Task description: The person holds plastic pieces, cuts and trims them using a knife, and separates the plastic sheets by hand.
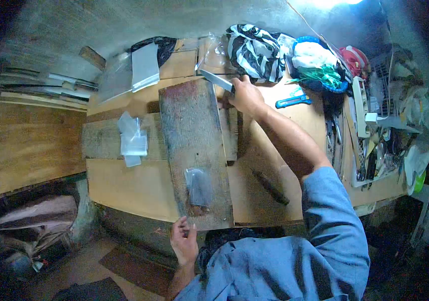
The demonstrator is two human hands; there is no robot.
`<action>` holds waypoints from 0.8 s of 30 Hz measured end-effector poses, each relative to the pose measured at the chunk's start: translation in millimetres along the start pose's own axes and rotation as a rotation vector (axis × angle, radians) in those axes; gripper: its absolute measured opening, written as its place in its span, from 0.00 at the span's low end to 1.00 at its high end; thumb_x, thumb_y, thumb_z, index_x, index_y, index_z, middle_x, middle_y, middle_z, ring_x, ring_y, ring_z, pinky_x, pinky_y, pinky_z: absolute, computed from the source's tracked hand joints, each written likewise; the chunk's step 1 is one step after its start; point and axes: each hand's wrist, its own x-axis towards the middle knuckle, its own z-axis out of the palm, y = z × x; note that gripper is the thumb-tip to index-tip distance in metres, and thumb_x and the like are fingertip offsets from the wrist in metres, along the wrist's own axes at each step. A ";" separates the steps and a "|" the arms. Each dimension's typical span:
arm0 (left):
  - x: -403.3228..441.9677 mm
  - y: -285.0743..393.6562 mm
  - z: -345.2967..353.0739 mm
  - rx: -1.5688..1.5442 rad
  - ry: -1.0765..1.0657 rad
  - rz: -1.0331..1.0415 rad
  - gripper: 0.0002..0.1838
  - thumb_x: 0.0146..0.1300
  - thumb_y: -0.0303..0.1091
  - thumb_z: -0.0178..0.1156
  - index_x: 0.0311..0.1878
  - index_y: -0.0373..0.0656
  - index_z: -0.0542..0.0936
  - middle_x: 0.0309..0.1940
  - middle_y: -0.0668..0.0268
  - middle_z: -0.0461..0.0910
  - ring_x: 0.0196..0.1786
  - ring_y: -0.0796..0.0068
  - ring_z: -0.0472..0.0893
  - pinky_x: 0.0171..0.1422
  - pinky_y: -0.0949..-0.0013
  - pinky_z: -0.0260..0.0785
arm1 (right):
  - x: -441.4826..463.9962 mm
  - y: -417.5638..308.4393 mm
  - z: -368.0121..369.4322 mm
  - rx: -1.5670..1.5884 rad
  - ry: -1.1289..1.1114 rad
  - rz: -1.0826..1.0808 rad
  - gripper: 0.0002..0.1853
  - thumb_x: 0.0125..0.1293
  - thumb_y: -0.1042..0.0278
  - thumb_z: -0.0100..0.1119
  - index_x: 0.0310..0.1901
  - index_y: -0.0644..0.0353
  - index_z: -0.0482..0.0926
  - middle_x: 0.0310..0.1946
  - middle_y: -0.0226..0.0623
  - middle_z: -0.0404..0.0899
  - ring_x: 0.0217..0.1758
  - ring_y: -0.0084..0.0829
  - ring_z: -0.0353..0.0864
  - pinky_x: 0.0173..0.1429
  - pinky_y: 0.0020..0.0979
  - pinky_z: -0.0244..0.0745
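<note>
My right hand (247,96) grips a knife (217,80), its flat blade pointing away to the left above the far end of a worn wooden board (189,125). At the board's near edge is my left hand (184,242), fingers a little bent and thumb apart, holding nothing visible. A clear plastic piece (199,188) with a rounded top lies on the near part of the board. To the left, several clear plastic pieces (133,140) overlap on a cross plank. Whether the knife touches the board is unclear.
A blue box cutter (293,101) and a dark elongated object (269,186) lie on the table (129,188). Behind stand a striped plastic bag (255,52), a blue basket (342,88) and plastic sheets (145,67). A power strip (360,106) and a tool tray (375,178) are at right.
</note>
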 end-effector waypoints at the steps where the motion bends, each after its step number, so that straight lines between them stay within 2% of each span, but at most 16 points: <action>1: 0.1 1.9 0.1 0.077 0.035 0.004 0.20 0.59 0.28 0.61 0.54 0.36 0.71 0.45 0.61 0.75 0.39 0.80 0.74 0.41 0.75 0.68 | 0.4 -0.2 1.7 -0.008 0.014 0.011 0.23 0.51 0.66 0.64 0.50 0.59 0.70 0.48 0.53 0.67 0.46 0.55 0.76 0.48 0.48 0.74; 5: 1.7 -7.5 -0.4 0.107 0.058 0.004 0.24 0.57 0.27 0.62 0.57 0.36 0.69 0.46 0.61 0.74 0.40 0.78 0.74 0.44 0.73 0.69 | 2.9 1.8 8.3 0.030 0.065 0.038 0.21 0.54 0.70 0.59 0.51 0.59 0.70 0.48 0.52 0.68 0.46 0.55 0.76 0.48 0.48 0.74; 7: 2.4 -16.6 -0.1 -0.018 0.037 -0.032 0.25 0.56 0.27 0.63 0.57 0.37 0.69 0.46 0.60 0.74 0.41 0.77 0.74 0.47 0.72 0.69 | 3.8 3.6 11.4 0.029 0.110 0.033 0.16 0.55 0.76 0.50 0.47 0.60 0.71 0.45 0.54 0.70 0.43 0.56 0.78 0.47 0.49 0.75; 10: 0.1 -11.7 -1.2 -0.005 0.043 0.011 0.23 0.56 0.31 0.63 0.55 0.36 0.71 0.46 0.59 0.74 0.39 0.75 0.75 0.41 0.72 0.69 | 3.3 10.3 9.6 0.022 0.118 -0.015 0.16 0.55 0.76 0.50 0.47 0.60 0.71 0.44 0.53 0.73 0.44 0.55 0.78 0.47 0.48 0.75; 11: -0.5 -11.0 -2.6 -0.007 0.044 0.010 0.23 0.56 0.31 0.63 0.55 0.36 0.71 0.46 0.59 0.74 0.39 0.75 0.75 0.41 0.72 0.69 | 3.6 16.4 9.7 0.084 0.199 -0.058 0.13 0.55 0.73 0.52 0.44 0.61 0.74 0.38 0.54 0.77 0.43 0.53 0.79 0.45 0.48 0.74; 12: -1.1 -11.0 -4.4 0.071 0.043 0.032 0.22 0.57 0.31 0.63 0.54 0.36 0.72 0.45 0.59 0.74 0.39 0.76 0.75 0.40 0.73 0.69 | 0.7 19.7 3.9 0.081 0.198 -0.060 0.13 0.55 0.73 0.52 0.44 0.61 0.74 0.38 0.54 0.77 0.43 0.53 0.79 0.45 0.48 0.74; 14: -2.6 -7.3 -6.6 0.143 0.041 0.052 0.22 0.57 0.30 0.63 0.54 0.36 0.72 0.45 0.60 0.75 0.38 0.76 0.75 0.40 0.74 0.69 | -8.3 21.3 -17.8 0.131 0.183 0.048 0.11 0.55 0.69 0.56 0.41 0.61 0.76 0.31 0.55 0.78 0.40 0.51 0.79 0.43 0.48 0.73; 15: -2.8 -2.2 -7.0 0.088 0.019 0.028 0.21 0.57 0.30 0.63 0.53 0.37 0.73 0.44 0.61 0.75 0.38 0.77 0.75 0.40 0.75 0.69 | -23.8 19.5 -26.6 0.209 0.290 0.052 0.12 0.55 0.63 0.60 0.37 0.63 0.77 0.27 0.56 0.77 0.37 0.52 0.79 0.41 0.46 0.72; 16: -3.6 1.0 -6.9 0.032 -0.003 0.004 0.20 0.57 0.30 0.63 0.52 0.37 0.73 0.42 0.62 0.76 0.37 0.78 0.75 0.41 0.76 0.70 | -37.9 23.4 -34.1 0.332 0.317 -0.007 0.10 0.55 0.66 0.60 0.35 0.63 0.76 0.25 0.48 0.79 0.31 0.44 0.80 0.38 0.38 0.73; 17: -3.5 -0.4 -5.3 0.026 -0.003 0.006 0.20 0.57 0.30 0.63 0.52 0.37 0.73 0.42 0.62 0.76 0.37 0.78 0.75 0.41 0.76 0.70 | -56.1 25.4 -41.8 0.500 0.261 -0.011 0.07 0.57 0.68 0.58 0.34 0.63 0.76 0.24 0.40 0.77 0.28 0.34 0.75 0.35 0.33 0.71; 18: -2.2 -3.5 -3.2 -0.109 -0.066 -0.005 0.19 0.58 0.30 0.62 0.52 0.37 0.73 0.42 0.63 0.76 0.38 0.78 0.75 0.42 0.76 0.70 | -78.1 23.1 -52.0 0.668 0.203 -0.014 0.05 0.60 0.70 0.57 0.33 0.63 0.76 0.24 0.31 0.76 0.26 0.23 0.71 0.32 0.27 0.68; 19: -1.9 -4.4 -1.8 -0.244 -0.130 -0.014 0.18 0.59 0.30 0.62 0.52 0.36 0.73 0.42 0.64 0.77 0.39 0.79 0.76 0.43 0.76 0.70 | -101.9 20.2 -64.0 0.684 0.128 -0.021 0.03 0.59 0.73 0.56 0.33 0.62 0.76 0.24 0.30 0.76 0.27 0.22 0.71 0.34 0.27 0.69; 20: -1.6 -0.9 0.8 -0.247 -0.132 -0.009 0.18 0.59 0.30 0.62 0.52 0.36 0.73 0.42 0.64 0.77 0.39 0.79 0.76 0.43 0.76 0.70 | -126.8 17.0 -70.7 0.699 0.054 -0.027 0.03 0.58 0.76 0.56 0.34 0.62 0.77 0.25 0.28 0.75 0.28 0.22 0.72 0.35 0.26 0.69; 22: 0.3 12.4 12.0 -0.385 -0.333 0.037 0.17 0.61 0.29 0.60 0.51 0.36 0.73 0.43 0.66 0.78 0.41 0.80 0.77 0.46 0.76 0.70 | -181.1 16.2 -49.9 0.989 0.041 -0.172 0.05 0.57 0.77 0.55 0.36 0.62 0.77 0.25 0.30 0.76 0.29 0.20 0.72 0.36 0.25 0.70; 23: -2.2 28.3 19.3 -0.513 -0.421 -0.041 0.15 0.64 0.32 0.58 0.51 0.36 0.73 0.44 0.65 0.78 0.44 0.80 0.77 0.48 0.75 0.69 | -207.1 4.7 -59.8 0.948 -0.140 -0.072 0.07 0.55 0.81 0.54 0.36 0.63 0.77 0.27 0.29 0.76 0.31 0.21 0.73 0.39 0.26 0.71; 24: -2.5 37.9 26.7 -0.513 -0.425 -0.034 0.15 0.64 0.32 0.58 0.51 0.36 0.73 0.44 0.65 0.78 0.44 0.80 0.77 0.48 0.75 0.69 | -231.7 -7.6 -69.3 0.902 -0.320 0.030 0.08 0.54 0.84 0.54 0.35 0.64 0.77 0.29 0.29 0.75 0.32 0.21 0.74 0.41 0.27 0.72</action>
